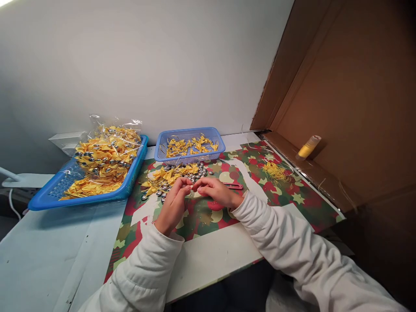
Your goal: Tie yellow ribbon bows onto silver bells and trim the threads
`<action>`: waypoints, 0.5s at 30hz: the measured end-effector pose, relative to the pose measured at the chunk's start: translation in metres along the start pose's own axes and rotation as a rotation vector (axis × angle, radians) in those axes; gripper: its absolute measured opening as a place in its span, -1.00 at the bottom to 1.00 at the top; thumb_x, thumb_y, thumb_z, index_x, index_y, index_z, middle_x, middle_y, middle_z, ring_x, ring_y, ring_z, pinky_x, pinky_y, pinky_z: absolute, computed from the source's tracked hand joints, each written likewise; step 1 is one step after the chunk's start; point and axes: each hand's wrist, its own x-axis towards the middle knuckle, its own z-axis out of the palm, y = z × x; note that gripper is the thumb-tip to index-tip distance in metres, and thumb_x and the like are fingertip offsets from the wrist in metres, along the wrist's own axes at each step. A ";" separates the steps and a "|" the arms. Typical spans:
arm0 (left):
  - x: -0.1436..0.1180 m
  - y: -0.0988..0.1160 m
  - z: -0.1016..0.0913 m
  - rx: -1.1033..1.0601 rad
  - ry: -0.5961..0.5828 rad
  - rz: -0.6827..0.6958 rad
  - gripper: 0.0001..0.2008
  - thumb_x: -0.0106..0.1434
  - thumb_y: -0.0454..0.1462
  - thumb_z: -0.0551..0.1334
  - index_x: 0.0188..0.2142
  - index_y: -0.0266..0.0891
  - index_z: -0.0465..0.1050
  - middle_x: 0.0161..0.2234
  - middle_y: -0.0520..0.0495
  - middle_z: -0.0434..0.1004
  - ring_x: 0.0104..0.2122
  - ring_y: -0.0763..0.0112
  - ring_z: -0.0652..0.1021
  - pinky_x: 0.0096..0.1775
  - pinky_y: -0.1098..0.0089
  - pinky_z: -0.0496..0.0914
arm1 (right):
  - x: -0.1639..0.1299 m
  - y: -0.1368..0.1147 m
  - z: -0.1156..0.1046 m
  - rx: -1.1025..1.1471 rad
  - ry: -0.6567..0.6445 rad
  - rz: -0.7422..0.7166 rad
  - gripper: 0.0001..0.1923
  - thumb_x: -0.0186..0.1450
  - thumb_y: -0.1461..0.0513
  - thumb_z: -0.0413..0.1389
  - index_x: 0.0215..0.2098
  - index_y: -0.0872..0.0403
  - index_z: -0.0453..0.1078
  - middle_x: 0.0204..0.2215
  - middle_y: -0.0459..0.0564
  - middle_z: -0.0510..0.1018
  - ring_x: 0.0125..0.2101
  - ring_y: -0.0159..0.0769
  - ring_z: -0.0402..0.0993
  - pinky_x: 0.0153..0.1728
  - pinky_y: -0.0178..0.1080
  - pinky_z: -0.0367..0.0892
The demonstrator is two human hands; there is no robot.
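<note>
My left hand [175, 203] and my right hand [216, 193] meet over the patterned sheet, fingertips bent together in a pinch. Whatever lies between the fingers is too small and covered to make out. Just beyond them is a pile of yellow ribbon bows [170, 174] with thin gold cords. Shiny silver beads or bells [197, 171], several of them, lie loose beside the bows, some near my left fingers. A slim red tool [234, 186], its far end hidden behind my right hand, rests on the sheet.
A small blue basket [190, 158] holds more yellow bows at the back. On the left, a larger blue basket [134, 173] carries yellow pieces and a filled clear bag [108, 149]. Yellow thread scraps [277, 172] lie right, near a yellow-filled tube [308, 147] by the cardboard wall [341, 95].
</note>
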 end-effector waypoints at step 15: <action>-0.001 0.001 0.003 -0.099 0.026 0.011 -0.91 0.12 -0.24 0.13 -0.34 -0.16 0.30 -0.49 0.09 0.28 -0.46 0.41 0.34 -0.36 0.41 0.28 | 0.001 0.006 0.002 0.101 -0.028 0.022 -0.74 0.07 0.09 0.26 -0.51 0.15 0.48 -0.49 -0.09 0.49 -0.41 -0.38 0.33 -0.32 -0.28 0.24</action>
